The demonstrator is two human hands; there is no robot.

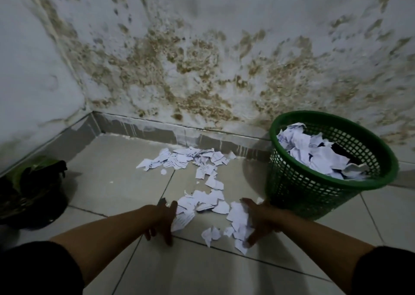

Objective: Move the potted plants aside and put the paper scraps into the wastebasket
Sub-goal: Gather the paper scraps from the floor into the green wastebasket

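White paper scraps lie on the grey tiled floor in two patches: a near pile [211, 213] between my hands and a far pile [190, 158] by the skirting. My left hand [162, 219] touches the floor at the near pile's left side, fingers straight and pointing down. My right hand [258, 221] presses against the pile's right side, fingers straight. A green mesh wastebasket [314, 191] stands to the right, tilted toward me, partly filled with scraps. A potted plant [33, 186] in a dark pot sits at the far left.
A stained, peeling wall [202, 70] closes the corner behind the scraps, with a grey skirting along its foot. Bare tiles [190, 272] stretch toward me between my forearms.
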